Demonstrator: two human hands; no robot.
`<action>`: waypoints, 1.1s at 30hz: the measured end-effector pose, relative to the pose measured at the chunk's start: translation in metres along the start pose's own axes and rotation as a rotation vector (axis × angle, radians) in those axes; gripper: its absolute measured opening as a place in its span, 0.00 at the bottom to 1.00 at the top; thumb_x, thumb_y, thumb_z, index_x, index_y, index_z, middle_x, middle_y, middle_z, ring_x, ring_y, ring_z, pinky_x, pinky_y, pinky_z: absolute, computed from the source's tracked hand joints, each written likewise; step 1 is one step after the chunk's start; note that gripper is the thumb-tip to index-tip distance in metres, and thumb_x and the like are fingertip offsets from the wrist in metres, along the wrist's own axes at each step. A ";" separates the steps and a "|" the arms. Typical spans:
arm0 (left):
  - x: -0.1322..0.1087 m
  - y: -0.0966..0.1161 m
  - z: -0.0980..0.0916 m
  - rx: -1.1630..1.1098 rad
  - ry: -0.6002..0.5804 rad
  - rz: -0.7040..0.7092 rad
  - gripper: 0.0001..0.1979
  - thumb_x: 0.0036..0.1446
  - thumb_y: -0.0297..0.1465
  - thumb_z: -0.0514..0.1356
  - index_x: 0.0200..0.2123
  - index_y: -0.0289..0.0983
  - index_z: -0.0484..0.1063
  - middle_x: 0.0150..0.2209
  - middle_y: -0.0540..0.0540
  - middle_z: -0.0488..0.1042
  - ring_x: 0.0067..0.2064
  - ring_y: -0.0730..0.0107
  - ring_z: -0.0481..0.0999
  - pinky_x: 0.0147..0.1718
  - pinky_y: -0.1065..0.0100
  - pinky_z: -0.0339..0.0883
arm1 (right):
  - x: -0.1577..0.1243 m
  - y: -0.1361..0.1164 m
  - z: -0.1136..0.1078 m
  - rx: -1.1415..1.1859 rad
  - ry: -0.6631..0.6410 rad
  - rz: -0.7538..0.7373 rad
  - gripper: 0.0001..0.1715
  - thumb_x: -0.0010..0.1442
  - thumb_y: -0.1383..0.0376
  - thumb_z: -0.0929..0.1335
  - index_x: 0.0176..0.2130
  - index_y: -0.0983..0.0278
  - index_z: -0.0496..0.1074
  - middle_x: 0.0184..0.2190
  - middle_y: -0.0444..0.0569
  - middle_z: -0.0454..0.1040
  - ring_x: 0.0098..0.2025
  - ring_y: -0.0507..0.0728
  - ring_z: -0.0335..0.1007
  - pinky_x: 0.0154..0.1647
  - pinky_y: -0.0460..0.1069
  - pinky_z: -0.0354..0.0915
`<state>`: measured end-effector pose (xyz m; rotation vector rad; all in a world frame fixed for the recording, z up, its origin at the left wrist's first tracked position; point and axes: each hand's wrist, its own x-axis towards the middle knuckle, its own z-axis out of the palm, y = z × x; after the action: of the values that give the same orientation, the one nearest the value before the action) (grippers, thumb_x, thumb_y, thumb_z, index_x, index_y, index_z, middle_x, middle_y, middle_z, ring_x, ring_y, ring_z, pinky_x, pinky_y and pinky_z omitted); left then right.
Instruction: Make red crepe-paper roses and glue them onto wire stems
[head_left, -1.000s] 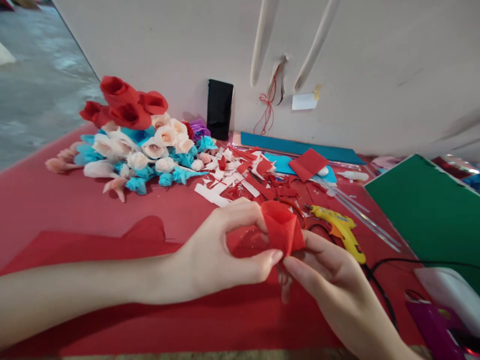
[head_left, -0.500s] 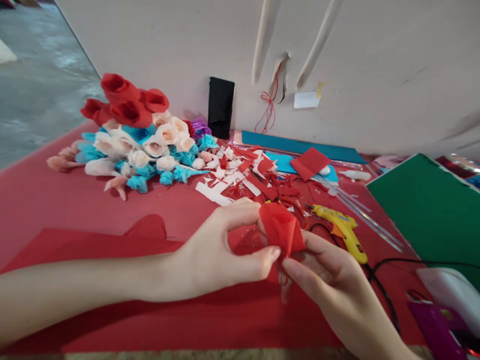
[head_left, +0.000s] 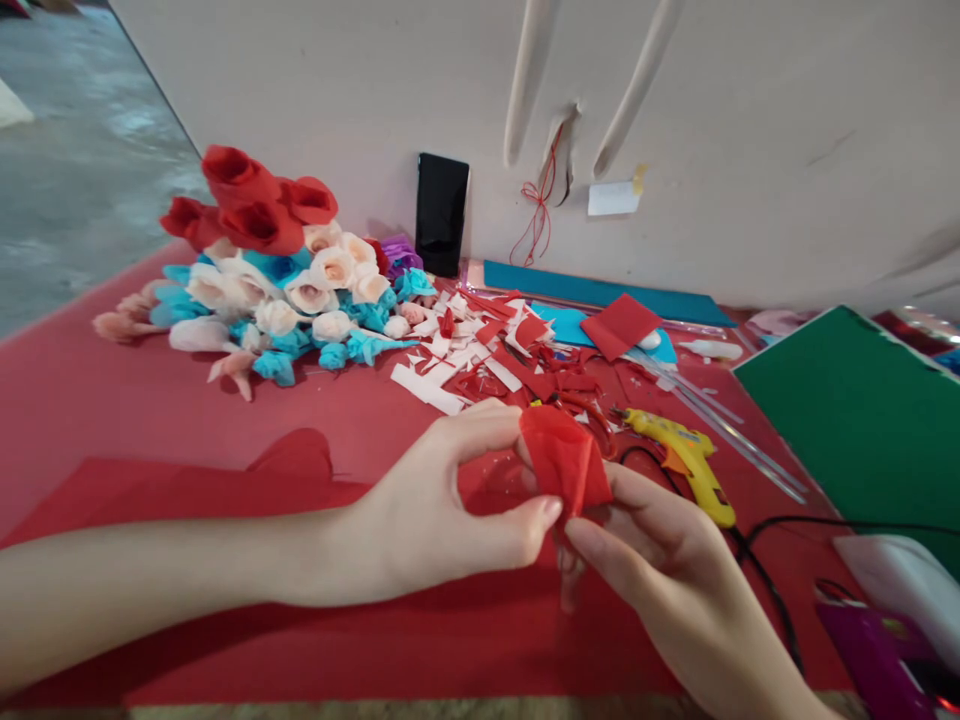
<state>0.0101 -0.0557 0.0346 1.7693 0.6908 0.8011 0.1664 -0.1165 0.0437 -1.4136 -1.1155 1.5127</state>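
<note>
Between my two hands is a red paper flower (head_left: 564,455), its petals cupped at the top and gathered narrow at the base. My left hand (head_left: 457,500) grips its left side, thumb against the lower front and fingers behind the petal. From the right, my right hand (head_left: 667,560) pinches the base with thumb and fingers. Some of its fingers are hidden beneath the flower. A yellow glue gun (head_left: 686,460) lies just beyond my right hand. Red sheet paper (head_left: 300,640) is spread under both forearms.
Finished paper flowers (head_left: 277,290) in red, white and blue are heaped at the back left. Paper scraps (head_left: 487,345) lie mid-table. A black phone (head_left: 442,215) leans on the wall. At the right are a green board (head_left: 862,430), clear glue sticks (head_left: 735,440) and a black cable (head_left: 780,600).
Almost nothing differs. The red flower has shifted very slightly in my fingers, and both hands keep the same hold.
</note>
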 end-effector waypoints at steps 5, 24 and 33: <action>-0.001 0.000 0.000 -0.010 -0.014 -0.006 0.08 0.47 0.21 0.55 0.30 0.37 0.69 0.34 0.54 0.73 0.38 0.73 0.71 0.42 0.73 0.64 | 0.000 0.000 0.000 -0.015 0.005 -0.007 0.09 0.51 0.62 0.69 0.33 0.63 0.69 0.21 0.40 0.66 0.21 0.45 0.63 0.22 0.38 0.62; -0.001 -0.004 0.000 -0.083 -0.043 -0.032 0.04 0.51 0.23 0.56 0.31 0.36 0.68 0.35 0.53 0.72 0.40 0.74 0.71 0.44 0.74 0.64 | 0.002 0.003 -0.003 -0.132 -0.004 -0.121 0.07 0.54 0.61 0.67 0.34 0.62 0.68 0.24 0.42 0.67 0.22 0.47 0.62 0.21 0.40 0.63; -0.003 -0.005 0.001 -0.115 -0.047 -0.055 0.04 0.51 0.25 0.56 0.32 0.37 0.68 0.32 0.52 0.71 0.37 0.73 0.69 0.42 0.73 0.65 | 0.003 0.004 -0.002 -0.152 0.019 -0.158 0.07 0.53 0.62 0.68 0.34 0.62 0.68 0.25 0.43 0.67 0.22 0.47 0.62 0.21 0.40 0.63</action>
<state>0.0084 -0.0572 0.0286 1.6535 0.6476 0.7453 0.1679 -0.1153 0.0390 -1.4010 -1.3212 1.3242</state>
